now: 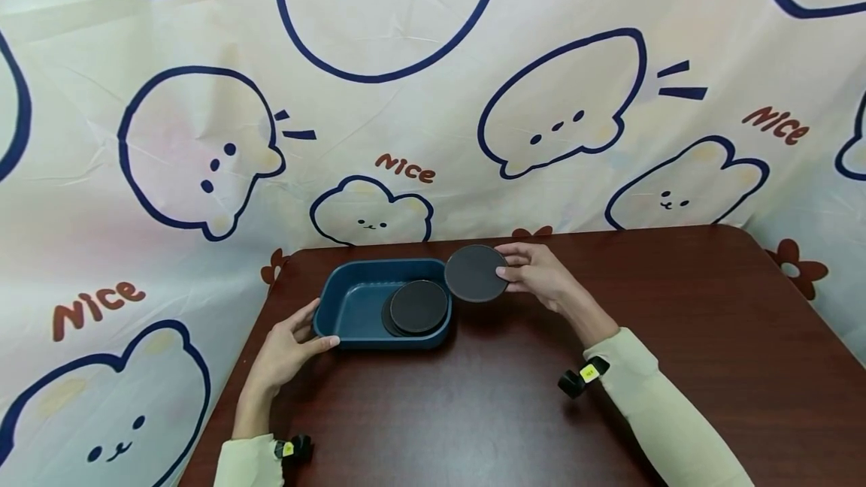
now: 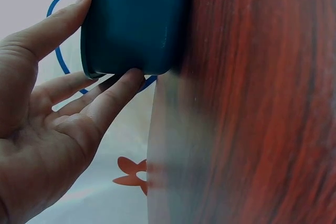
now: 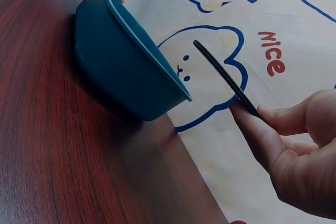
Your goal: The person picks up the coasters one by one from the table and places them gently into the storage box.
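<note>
A dark blue tray [image 1: 352,276] [image 2: 136,24] [image 3: 115,72] stands on the brown table [image 1: 609,367]. Inside it lie stacked dark round discs [image 1: 418,307]. My right hand [image 1: 534,273] [image 3: 294,145] pinches another dark disc [image 1: 475,273] [image 3: 226,77] by its edge, held in the air just past the tray's right end. My left hand [image 1: 287,348] [image 2: 47,108] rests against the tray's left end, thumb on the rim and straight fingers along the wall.
A cloth with cartoon animals and the word "Nice" [image 1: 406,167] hangs behind the table and over its left side. The table's left edge [image 2: 152,156] lies close to the tray. Bare wood stretches to the right and front.
</note>
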`<state>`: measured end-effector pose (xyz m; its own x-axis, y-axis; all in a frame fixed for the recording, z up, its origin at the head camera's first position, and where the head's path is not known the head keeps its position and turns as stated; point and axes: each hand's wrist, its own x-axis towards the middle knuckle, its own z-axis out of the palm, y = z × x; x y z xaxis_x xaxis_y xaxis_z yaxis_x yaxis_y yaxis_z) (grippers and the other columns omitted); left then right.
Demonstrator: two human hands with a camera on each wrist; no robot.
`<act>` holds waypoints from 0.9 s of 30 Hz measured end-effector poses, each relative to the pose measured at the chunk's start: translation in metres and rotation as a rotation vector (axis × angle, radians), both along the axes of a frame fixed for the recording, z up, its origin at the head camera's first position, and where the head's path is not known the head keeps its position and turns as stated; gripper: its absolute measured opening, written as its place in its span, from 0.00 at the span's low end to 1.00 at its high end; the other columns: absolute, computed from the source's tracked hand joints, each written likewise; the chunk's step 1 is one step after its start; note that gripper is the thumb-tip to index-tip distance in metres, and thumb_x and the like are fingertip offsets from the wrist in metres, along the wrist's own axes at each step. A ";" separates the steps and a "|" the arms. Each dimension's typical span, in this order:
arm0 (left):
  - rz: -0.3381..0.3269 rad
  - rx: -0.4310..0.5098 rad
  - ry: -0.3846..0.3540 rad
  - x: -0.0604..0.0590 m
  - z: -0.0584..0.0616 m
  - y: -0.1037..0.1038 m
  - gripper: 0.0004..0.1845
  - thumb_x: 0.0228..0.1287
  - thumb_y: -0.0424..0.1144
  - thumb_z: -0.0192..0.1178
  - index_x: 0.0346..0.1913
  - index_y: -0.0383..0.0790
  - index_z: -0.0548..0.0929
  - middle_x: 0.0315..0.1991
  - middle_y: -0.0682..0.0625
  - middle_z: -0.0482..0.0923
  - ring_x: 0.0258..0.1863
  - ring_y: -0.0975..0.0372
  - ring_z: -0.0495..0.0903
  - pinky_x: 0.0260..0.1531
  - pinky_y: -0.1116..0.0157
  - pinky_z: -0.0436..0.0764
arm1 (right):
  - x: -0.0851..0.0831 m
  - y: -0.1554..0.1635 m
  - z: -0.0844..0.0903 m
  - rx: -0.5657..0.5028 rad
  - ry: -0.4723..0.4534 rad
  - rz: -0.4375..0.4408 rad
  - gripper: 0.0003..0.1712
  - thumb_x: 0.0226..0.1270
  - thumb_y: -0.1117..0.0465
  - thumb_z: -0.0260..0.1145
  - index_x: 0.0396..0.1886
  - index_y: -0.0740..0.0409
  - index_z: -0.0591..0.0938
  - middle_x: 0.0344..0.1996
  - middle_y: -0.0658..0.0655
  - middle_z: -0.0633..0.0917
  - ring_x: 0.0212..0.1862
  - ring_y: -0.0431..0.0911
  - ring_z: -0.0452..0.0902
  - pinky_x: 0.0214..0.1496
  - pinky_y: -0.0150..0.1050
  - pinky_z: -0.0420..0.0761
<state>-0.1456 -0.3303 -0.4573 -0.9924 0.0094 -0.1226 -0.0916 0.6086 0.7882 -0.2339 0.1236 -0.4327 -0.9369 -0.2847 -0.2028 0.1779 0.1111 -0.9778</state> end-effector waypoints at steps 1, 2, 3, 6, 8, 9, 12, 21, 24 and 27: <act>0.000 -0.001 0.001 0.000 0.000 0.000 0.48 0.72 0.44 0.73 0.86 0.39 0.57 0.81 0.32 0.65 0.75 0.38 0.74 0.67 0.43 0.80 | 0.000 -0.001 0.000 -0.001 0.000 0.003 0.33 0.79 0.69 0.66 0.80 0.62 0.71 0.65 0.69 0.80 0.44 0.41 0.90 0.49 0.35 0.91; 0.000 -0.003 0.002 0.000 0.000 0.000 0.48 0.72 0.44 0.73 0.86 0.39 0.57 0.81 0.33 0.66 0.75 0.38 0.75 0.67 0.43 0.81 | 0.000 -0.003 0.000 -0.002 -0.001 0.004 0.33 0.79 0.69 0.66 0.79 0.62 0.71 0.65 0.69 0.80 0.44 0.41 0.90 0.49 0.35 0.91; -0.001 -0.003 0.002 0.001 0.000 0.000 0.48 0.72 0.44 0.73 0.86 0.39 0.57 0.81 0.33 0.66 0.75 0.38 0.75 0.67 0.43 0.81 | 0.000 -0.005 0.000 -0.004 -0.002 0.005 0.32 0.79 0.69 0.66 0.79 0.62 0.71 0.65 0.69 0.81 0.44 0.41 0.90 0.49 0.35 0.91; 0.000 -0.004 0.002 0.001 0.000 -0.001 0.48 0.72 0.44 0.73 0.86 0.40 0.57 0.81 0.33 0.66 0.75 0.39 0.75 0.67 0.43 0.81 | 0.000 -0.010 0.000 -0.010 -0.004 0.015 0.32 0.79 0.70 0.65 0.79 0.62 0.71 0.65 0.69 0.80 0.44 0.41 0.90 0.49 0.36 0.91; 0.000 -0.005 0.001 0.001 0.000 -0.001 0.48 0.72 0.44 0.73 0.86 0.40 0.57 0.81 0.33 0.66 0.75 0.39 0.75 0.67 0.43 0.82 | 0.000 -0.014 0.000 -0.014 -0.006 0.021 0.32 0.79 0.70 0.65 0.80 0.62 0.71 0.65 0.70 0.80 0.45 0.41 0.90 0.51 0.37 0.91; 0.000 -0.004 0.002 0.001 0.000 -0.001 0.48 0.72 0.44 0.73 0.86 0.40 0.57 0.81 0.33 0.66 0.75 0.38 0.75 0.66 0.43 0.82 | -0.001 -0.015 -0.001 -0.017 -0.009 0.021 0.32 0.79 0.70 0.65 0.79 0.62 0.71 0.65 0.69 0.80 0.45 0.41 0.90 0.51 0.38 0.91; -0.001 -0.007 0.007 0.000 -0.001 -0.001 0.48 0.72 0.44 0.73 0.86 0.39 0.57 0.80 0.32 0.66 0.75 0.38 0.75 0.66 0.43 0.82 | -0.001 -0.019 -0.001 -0.022 -0.019 0.023 0.32 0.79 0.70 0.65 0.79 0.61 0.72 0.65 0.69 0.80 0.45 0.41 0.90 0.54 0.40 0.91; -0.006 -0.002 0.013 0.001 -0.001 -0.001 0.48 0.72 0.44 0.73 0.86 0.39 0.58 0.80 0.32 0.68 0.75 0.39 0.76 0.67 0.44 0.81 | -0.003 -0.028 -0.001 -0.039 -0.026 0.036 0.32 0.79 0.71 0.65 0.79 0.60 0.72 0.65 0.69 0.81 0.47 0.43 0.90 0.54 0.40 0.91; -0.009 -0.001 0.021 0.002 -0.001 -0.001 0.48 0.72 0.44 0.73 0.86 0.38 0.59 0.79 0.32 0.68 0.75 0.39 0.76 0.66 0.45 0.82 | -0.004 -0.031 0.000 -0.040 -0.031 0.036 0.32 0.79 0.71 0.65 0.79 0.60 0.72 0.65 0.68 0.82 0.47 0.43 0.90 0.55 0.42 0.91; -0.009 -0.002 0.024 0.002 -0.001 -0.002 0.47 0.72 0.44 0.73 0.86 0.38 0.59 0.79 0.32 0.69 0.74 0.39 0.76 0.65 0.46 0.83 | -0.005 -0.035 0.001 -0.042 -0.035 0.045 0.32 0.79 0.70 0.65 0.79 0.61 0.72 0.64 0.68 0.82 0.46 0.43 0.90 0.55 0.42 0.91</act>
